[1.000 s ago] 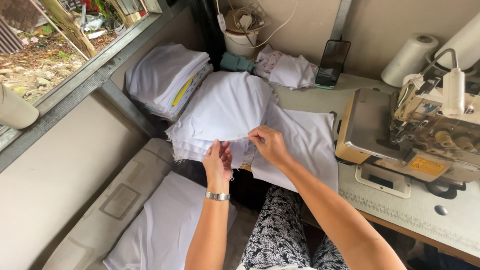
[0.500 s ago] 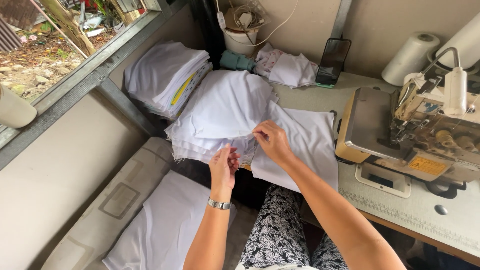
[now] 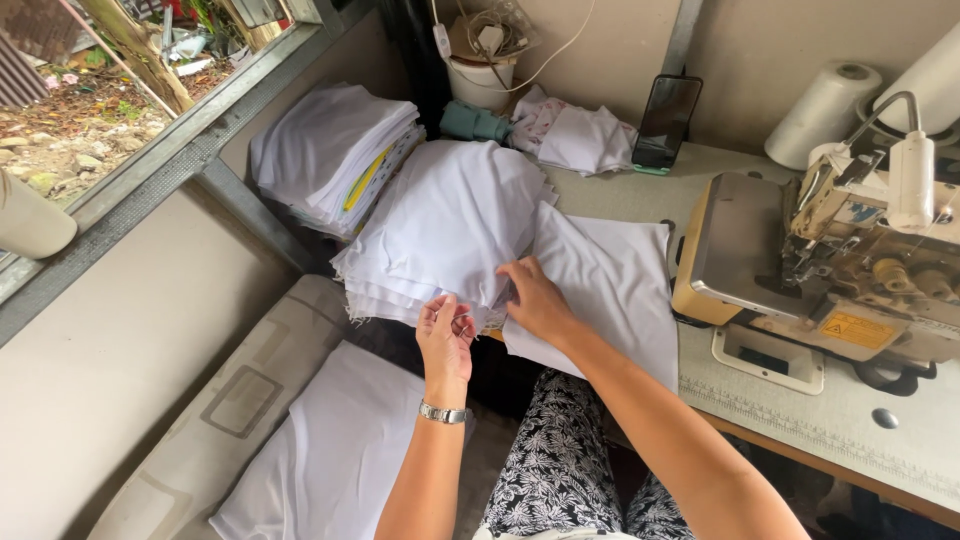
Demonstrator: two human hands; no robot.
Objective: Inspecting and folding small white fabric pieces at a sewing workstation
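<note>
On the table [image 3: 800, 420], left of the sewing machine [image 3: 830, 270], a white cloth stack [image 3: 440, 230] overhangs the near edge. Its frayed corner is pinched by the right hand [image 3: 535, 300]; the left hand [image 3: 447, 335] is closed on loose threads below. One layer is best peeled gently, the stack kept squared.

The table [image 3: 790, 420] carries a sewing machine [image 3: 830, 270], a flat white cloth piece [image 3: 610, 290], a stack of white cloth pieces [image 3: 440, 230] and a propped phone [image 3: 668, 122].
</note>
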